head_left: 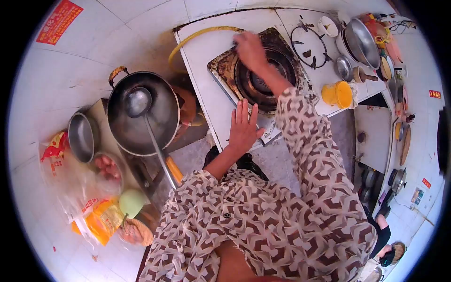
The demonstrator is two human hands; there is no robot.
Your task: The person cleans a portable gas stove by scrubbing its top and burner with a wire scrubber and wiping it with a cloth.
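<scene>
A grimy, rusty gas stove [224, 70] with a dark round burner [260, 83] sits on the white tiled counter [199, 70]. My right hand [251, 50] is at the stove's far left corner, its fingers curled round something dark and too small to name, near the end of a yellow hose [202, 32]. My left hand [243, 129] lies with its fingers spread against the stove's near edge, holding nothing. A black pot-support ring [307, 47] lies on the counter to the right of the stove.
At left stand a wok [162, 108] with a ladle [139, 102], a metal bowl [82, 137] and plastic bags [70, 188]. On the right are a yellow container [337, 94], a small metal bowl [343, 68], a large steel basin [362, 43] and a white cup [328, 26].
</scene>
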